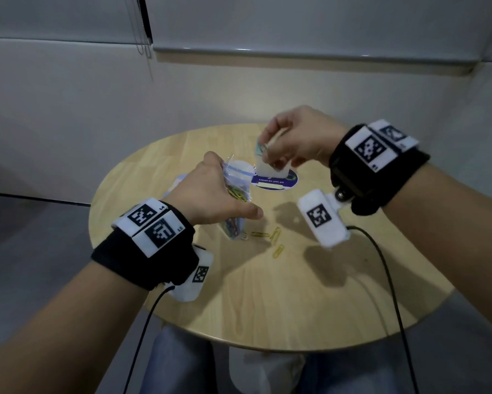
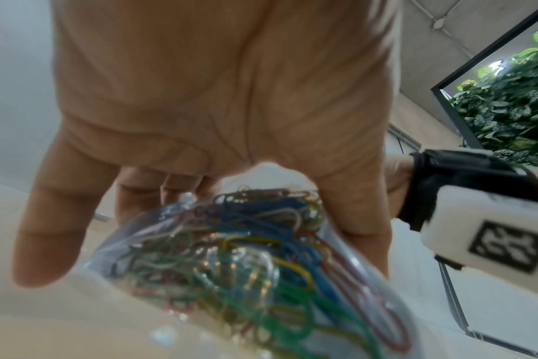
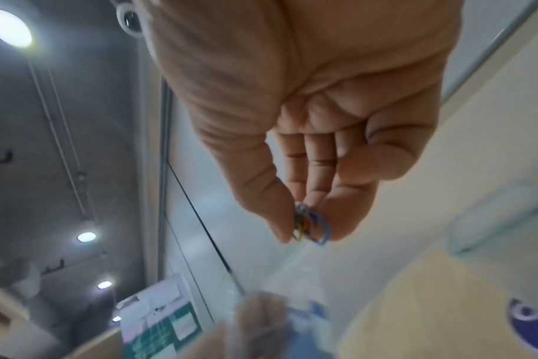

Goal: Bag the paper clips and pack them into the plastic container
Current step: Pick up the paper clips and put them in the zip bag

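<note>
Left hand (image 1: 210, 191) grips a clear zip-top plastic bag (image 2: 231, 262) of coloured paper clips above the round wooden table (image 1: 267, 302); right hand (image 1: 293, 137) pinches several coloured clips (image 3: 310, 226) just above the bag's mouth; loose yellow clips (image 1: 270, 237) lie on the table.

Left hand (image 1: 210, 191) raised, fingers and thumb curled round a clear bag (image 1: 237, 183), right hand (image 1: 296, 137) just beyond and above it, thumb and fingertips (image 3: 338, 218) pinching paper clips (image 3: 310, 226), both wrists banded
</note>
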The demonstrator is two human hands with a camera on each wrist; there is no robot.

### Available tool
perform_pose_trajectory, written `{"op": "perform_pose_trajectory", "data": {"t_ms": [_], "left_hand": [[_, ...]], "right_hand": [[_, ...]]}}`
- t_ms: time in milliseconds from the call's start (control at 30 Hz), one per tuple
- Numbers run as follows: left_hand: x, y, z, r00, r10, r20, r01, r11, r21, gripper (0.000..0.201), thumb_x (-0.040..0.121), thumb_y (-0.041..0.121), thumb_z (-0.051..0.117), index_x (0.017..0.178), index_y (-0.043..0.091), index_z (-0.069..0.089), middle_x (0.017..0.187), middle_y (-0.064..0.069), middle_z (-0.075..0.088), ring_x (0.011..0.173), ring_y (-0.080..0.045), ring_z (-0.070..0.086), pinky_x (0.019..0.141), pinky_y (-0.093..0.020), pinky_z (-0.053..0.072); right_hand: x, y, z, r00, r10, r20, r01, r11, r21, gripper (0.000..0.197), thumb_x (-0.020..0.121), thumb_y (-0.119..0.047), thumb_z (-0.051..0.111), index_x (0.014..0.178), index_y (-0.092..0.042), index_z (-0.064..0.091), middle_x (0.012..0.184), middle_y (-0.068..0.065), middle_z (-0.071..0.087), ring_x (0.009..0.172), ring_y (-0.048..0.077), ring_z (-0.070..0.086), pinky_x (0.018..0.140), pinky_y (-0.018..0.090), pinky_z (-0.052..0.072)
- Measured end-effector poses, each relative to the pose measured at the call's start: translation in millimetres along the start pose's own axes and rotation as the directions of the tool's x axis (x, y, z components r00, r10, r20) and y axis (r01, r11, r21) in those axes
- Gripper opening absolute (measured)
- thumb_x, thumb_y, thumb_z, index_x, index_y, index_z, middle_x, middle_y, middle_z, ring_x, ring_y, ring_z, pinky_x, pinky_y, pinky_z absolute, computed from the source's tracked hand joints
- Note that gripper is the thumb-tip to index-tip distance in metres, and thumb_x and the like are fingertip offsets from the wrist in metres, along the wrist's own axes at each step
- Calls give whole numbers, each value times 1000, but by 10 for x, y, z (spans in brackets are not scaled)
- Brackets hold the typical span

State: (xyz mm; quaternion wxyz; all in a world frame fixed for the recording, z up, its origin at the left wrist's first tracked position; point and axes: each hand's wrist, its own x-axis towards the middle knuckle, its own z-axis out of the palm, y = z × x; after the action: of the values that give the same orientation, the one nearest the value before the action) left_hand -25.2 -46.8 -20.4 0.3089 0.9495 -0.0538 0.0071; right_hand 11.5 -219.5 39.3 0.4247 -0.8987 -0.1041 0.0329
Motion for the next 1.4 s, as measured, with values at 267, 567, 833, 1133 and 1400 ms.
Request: {"op": "perform_pose_trajectory", "data": {"t_ms": [267,567,833,1133,1400], "left_hand": [[-24,164,84,999,42,-12,-42,996,-73,89,53,54,86,115,14,36,109,-3,55,92,-16,57,55,-22,38],[-48,192,87,998,55,-33,-59,990,-132,83,54,46,87,112,14,38,104,0,57,88,-12,59,58,-24,43],[-5,5,-50,998,-30,-49,26,997,-66,81,55,45,86,113,15,37,99,4,56,80,-4,55,58,-27,45],[-20,-59,-95,997,-52,-49,49,997,-63,84,55,44,87,116,15,36,107,0,58,91,-16,59,68,-30,49],[-13,-93,-79,998,-48,-35,46,998,-47,81,57,42,87,113,15,35,106,-1,57,84,-12,56,56,-22,40]], "right_hand": [[-75,-262,123,997,-49,62,62,971,-232,9,70,-10,76,78,-9,70,46,-6,64,35,7,52,35,10,32],[-110,-191,222,987,-159,7,153,937,-313,8,70,-21,77,75,-15,78,60,-5,68,39,-1,51,41,12,37],[-103,173,50,992,-115,53,123,974,-190,26,72,-7,74,97,-14,68,82,1,69,47,13,57,44,24,43],[-212,567,545,891,137,433,216,710,-670,44,64,-26,83,102,-16,63,89,-5,62,81,16,57,73,29,49],[-270,528,630,891,113,440,264,658,-705,13,74,-15,70,86,-11,71,83,4,70,72,19,61,55,25,48]]}}
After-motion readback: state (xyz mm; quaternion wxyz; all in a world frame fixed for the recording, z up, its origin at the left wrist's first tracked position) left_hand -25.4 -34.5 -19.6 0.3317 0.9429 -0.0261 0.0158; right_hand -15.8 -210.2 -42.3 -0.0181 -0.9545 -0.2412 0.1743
